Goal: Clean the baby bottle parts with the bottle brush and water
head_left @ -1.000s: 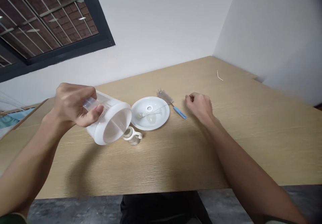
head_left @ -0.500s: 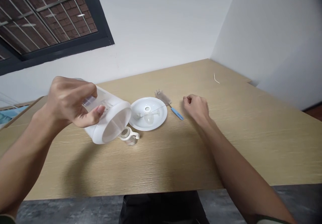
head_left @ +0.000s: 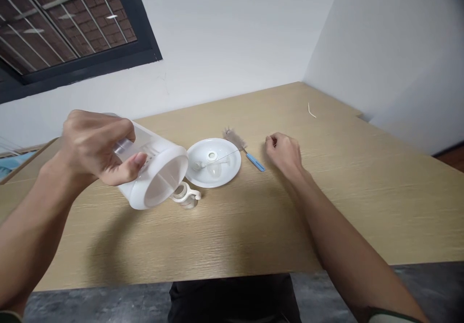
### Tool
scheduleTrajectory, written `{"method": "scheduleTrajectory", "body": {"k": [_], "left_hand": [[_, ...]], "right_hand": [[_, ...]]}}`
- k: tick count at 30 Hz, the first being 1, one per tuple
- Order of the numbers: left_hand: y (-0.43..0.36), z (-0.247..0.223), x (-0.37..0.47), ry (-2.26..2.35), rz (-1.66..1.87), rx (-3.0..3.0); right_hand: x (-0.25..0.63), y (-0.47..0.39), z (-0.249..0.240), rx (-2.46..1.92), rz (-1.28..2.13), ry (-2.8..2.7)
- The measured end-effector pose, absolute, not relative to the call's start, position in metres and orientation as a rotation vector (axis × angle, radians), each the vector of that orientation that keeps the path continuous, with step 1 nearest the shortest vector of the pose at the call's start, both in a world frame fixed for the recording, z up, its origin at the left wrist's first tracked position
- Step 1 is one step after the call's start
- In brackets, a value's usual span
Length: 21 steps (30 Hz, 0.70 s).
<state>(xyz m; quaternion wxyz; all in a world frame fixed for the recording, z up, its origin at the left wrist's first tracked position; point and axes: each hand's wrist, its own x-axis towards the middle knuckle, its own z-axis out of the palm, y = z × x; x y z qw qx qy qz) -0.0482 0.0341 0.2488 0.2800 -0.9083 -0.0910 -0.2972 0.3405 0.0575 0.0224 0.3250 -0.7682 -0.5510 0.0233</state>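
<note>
My left hand (head_left: 97,144) is wrapped round the handle of a translucent white plastic jug (head_left: 152,187), holding it up off the table and tipped, with its wide round end facing right and towards me. Just below and right of that end stands a small white bottle (head_left: 188,199) with a ring and hook at its neck. Beside it is a white bowl (head_left: 232,173) holding small white and clear parts. My right hand (head_left: 284,154) rests on the table, its fingers curled into a loose fist with nothing visible in them. A bottle brush (head_left: 255,162) with a blue handle lies left of that fist.
The wooden table (head_left: 224,236) reaches back to a white wall (head_left: 232,28). A small bent white strip (head_left: 311,111) lies at its far right. A barred window (head_left: 72,23) is at upper left, and light blue cloth (head_left: 14,163) shows by the table's left edge.
My left hand and the jug have shifted very slightly left. My right hand stays in place, and the camera view has moved a little.
</note>
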Motion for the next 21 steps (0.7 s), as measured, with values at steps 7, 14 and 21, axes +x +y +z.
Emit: {"method": "scheduleTrajectory", "body": {"k": [7,14,21], "left_hand": [[0.035,0.246,-0.055,-0.303,-0.806,-2.420],[0.037,0.240,-0.064,-0.331,-0.831,-2.424],[0.039,0.236,-0.069,-0.304,-0.851,-2.384]], "right_hand": [[0.341,0.058,0.023,-1.980,0.052,-1.471],[0.342,0.058,0.023,-1.955,0.040,-1.488],[0.340,0.057,0.023,-1.952,0.050,-1.494]]}}
